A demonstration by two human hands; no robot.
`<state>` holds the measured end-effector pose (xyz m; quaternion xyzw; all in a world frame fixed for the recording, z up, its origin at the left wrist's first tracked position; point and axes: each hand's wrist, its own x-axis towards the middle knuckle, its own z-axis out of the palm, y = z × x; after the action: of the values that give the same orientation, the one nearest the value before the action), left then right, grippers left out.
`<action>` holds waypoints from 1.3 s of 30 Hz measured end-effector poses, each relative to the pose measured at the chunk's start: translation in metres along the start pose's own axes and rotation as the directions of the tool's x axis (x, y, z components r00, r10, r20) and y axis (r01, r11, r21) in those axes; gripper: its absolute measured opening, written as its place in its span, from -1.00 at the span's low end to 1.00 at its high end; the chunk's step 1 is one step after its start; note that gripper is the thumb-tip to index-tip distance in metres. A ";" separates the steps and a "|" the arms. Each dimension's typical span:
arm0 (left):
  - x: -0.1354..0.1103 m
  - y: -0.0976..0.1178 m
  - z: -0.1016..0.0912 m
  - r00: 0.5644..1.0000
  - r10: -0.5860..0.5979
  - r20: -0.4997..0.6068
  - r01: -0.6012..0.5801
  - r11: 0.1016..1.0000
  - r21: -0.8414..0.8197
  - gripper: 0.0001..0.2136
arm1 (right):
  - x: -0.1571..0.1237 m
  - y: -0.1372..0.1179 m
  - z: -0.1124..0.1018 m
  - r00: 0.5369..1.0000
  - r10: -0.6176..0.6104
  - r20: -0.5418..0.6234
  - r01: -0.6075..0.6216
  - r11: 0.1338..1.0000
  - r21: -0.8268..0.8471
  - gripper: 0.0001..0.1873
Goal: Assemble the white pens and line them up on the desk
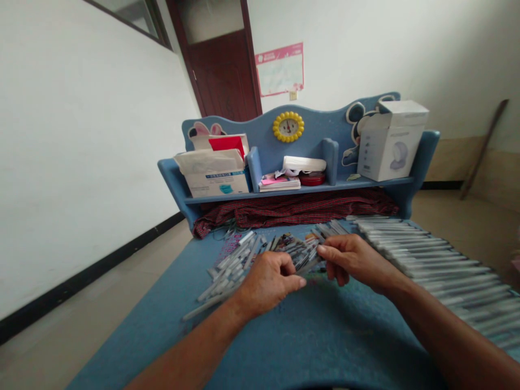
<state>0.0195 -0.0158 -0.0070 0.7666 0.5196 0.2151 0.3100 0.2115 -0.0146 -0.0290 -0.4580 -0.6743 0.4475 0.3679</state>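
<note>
Above the near middle of the blue desk, my left hand (273,277) and my right hand (352,261) face each other, fingers closed in a pinch. A slim translucent pen barrel (309,266) spans the gap between them, one end at each hand's fingertips. Just beyond lies a heap of small dark and clear pen parts (290,248), partly covered by my hands. Loose whitish pen barrels (227,273) are piled to the left of my left hand. Past my right wrist, many pens (439,265) lie side by side in a long row.
The blue desk (325,336) has a raised shelf (345,187) at its back, holding a mask box (219,184), papers (280,184) and a white carton (390,143). A checked cloth (284,210) is bunched beneath the shelf. A wall stands left.
</note>
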 end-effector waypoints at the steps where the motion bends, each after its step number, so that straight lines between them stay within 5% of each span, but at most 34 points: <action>1: 0.000 0.000 0.000 1.000 0.008 0.001 -0.008 1.000 0.012 -0.85 | 0.000 0.001 0.000 1.000 -0.007 0.003 0.007 1.000 0.003 -0.58; 8: -0.002 -0.003 0.003 0.994 0.092 -0.053 -0.085 0.987 0.135 -0.88 | 0.001 0.002 0.003 0.990 0.141 0.005 -0.141 0.989 -0.037 -0.59; 16: -0.001 -0.004 0.004 0.990 0.137 -0.044 -0.127 0.974 0.189 -0.86 | 0.001 0.002 0.003 0.997 0.071 0.000 -0.071 0.997 -0.004 -0.64; 26: -0.007 -0.008 0.015 0.887 0.457 -0.067 -0.293 0.669 0.684 -0.97 | 0.003 0.005 0.010 0.975 0.218 -0.047 -0.217 0.976 0.022 -0.64; 30: -0.006 -0.009 0.013 0.908 0.415 -0.045 -0.300 0.723 0.622 -0.94 | 0.003 0.006 0.008 0.971 0.238 -0.029 -0.238 0.971 -0.004 -0.63; 32: -0.005 -0.009 0.011 0.930 0.366 -0.029 -0.293 0.788 0.542 -0.92 | 0.003 0.005 0.006 0.981 0.189 -0.043 -0.190 0.981 -0.041 -0.63; 35: -0.003 -0.009 0.008 0.953 0.304 0.015 -0.278 0.851 0.445 -0.88 | 0.002 0.002 0.004 0.997 -0.044 -0.066 0.033 0.988 -0.149 -0.71; 39: -0.003 -0.009 0.004 0.954 0.291 0.068 -0.294 0.880 0.374 -0.87 | -0.004 -0.001 0.008 0.971 -0.224 0.085 0.240 0.920 -0.309 -0.86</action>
<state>0.0153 -0.0169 -0.0164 0.8826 0.4282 0.1510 0.1222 0.2055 -0.0205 -0.0310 -0.4173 -0.7955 0.2973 0.3236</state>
